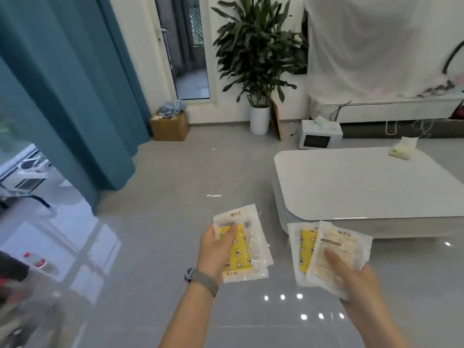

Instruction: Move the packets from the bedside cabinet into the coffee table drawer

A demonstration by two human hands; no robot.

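- Left hand (216, 249) grips yellow packets (239, 249), thumb on top; left of the coffee table (364, 187)
- Right hand (356, 277) grips more packets (326, 252), just before the table's near edge

A potted plant (258, 59) stands by the far wall, a cardboard box (169, 126) to its left under teal curtains (62, 84). A white microwave (320, 134) sits on the glossy floor (175, 184), right of the plant.

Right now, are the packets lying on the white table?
No, the left hand and right hand each hold packets in the air, short of the coffee table.
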